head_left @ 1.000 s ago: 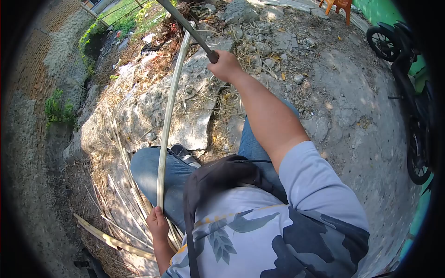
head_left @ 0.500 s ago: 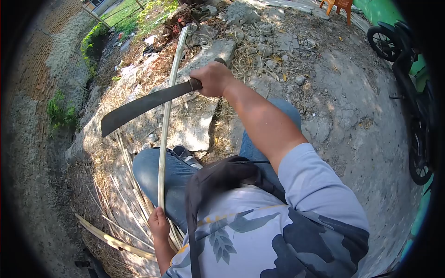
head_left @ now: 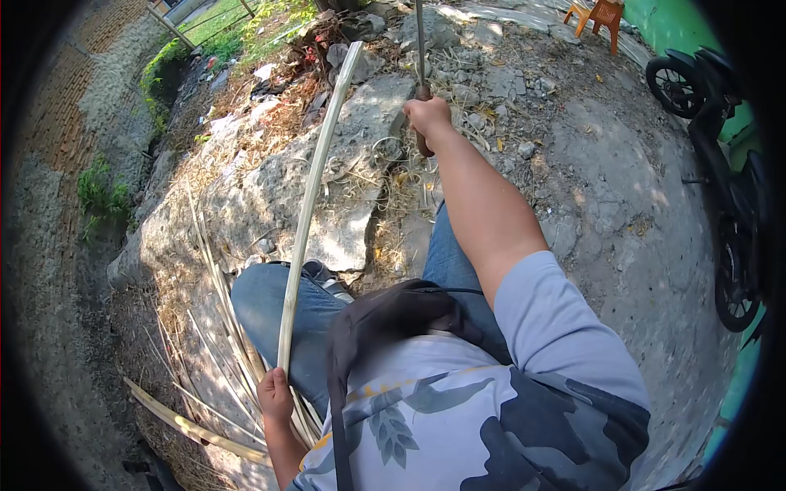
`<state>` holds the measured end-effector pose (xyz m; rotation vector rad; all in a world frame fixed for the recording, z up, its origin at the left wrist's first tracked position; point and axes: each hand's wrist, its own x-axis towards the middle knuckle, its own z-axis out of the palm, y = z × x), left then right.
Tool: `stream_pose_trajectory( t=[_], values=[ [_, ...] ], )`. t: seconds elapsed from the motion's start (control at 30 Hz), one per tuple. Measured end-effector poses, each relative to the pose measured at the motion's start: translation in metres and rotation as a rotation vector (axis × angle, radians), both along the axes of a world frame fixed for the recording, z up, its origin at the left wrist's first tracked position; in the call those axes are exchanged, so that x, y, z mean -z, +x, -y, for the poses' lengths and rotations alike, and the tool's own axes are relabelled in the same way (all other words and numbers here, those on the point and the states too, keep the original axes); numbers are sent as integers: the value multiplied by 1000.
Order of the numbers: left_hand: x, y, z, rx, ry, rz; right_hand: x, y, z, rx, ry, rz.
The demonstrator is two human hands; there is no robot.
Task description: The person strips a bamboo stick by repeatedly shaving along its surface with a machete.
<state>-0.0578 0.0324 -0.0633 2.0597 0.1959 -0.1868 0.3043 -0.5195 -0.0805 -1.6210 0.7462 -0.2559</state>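
Observation:
My right hand (head_left: 429, 114) is closed round the brown handle of a machete, whose narrow-looking blade (head_left: 420, 41) points up and away, out of the top of the view. The blade is apart from the pale strip. Low on the left, my left hand (head_left: 275, 394) grips the lower end of a long pale bamboo strip (head_left: 309, 192). That strip rises past my left knee and leans a little to the right at its top. More split strips (head_left: 233, 323) lie on the ground by my left leg, partly hidden behind it.
Broken concrete slabs (head_left: 344, 233) and curled shavings (head_left: 356, 176) lie before my knees. A brick wall (head_left: 61, 131) runs along the left. To the right stands a black motorbike (head_left: 712, 155), with an orange chair (head_left: 606, 20) farther back. A black bag (head_left: 397, 315) rests on my lap.
My right hand has moved up and right, and the machete has swung from across the strip to pointing away. The strip's top has tilted right. My left hand has barely moved.

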Motion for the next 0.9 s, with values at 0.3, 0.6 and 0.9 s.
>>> stream_pose_trajectory(
  t=[0.3, 0.6, 0.9],
  values=[
    [-39, -17, 32, -106, -8, -125, -24, -10, -18, -15, -111, -7],
    [-55, -15, 41, -83, 117, -56, -62, -40, -47, -311, -526, 307],
    [-61, 2, 54, 43, 311, -69, -90, -76, -106, -981, -1019, 404]
  ],
)
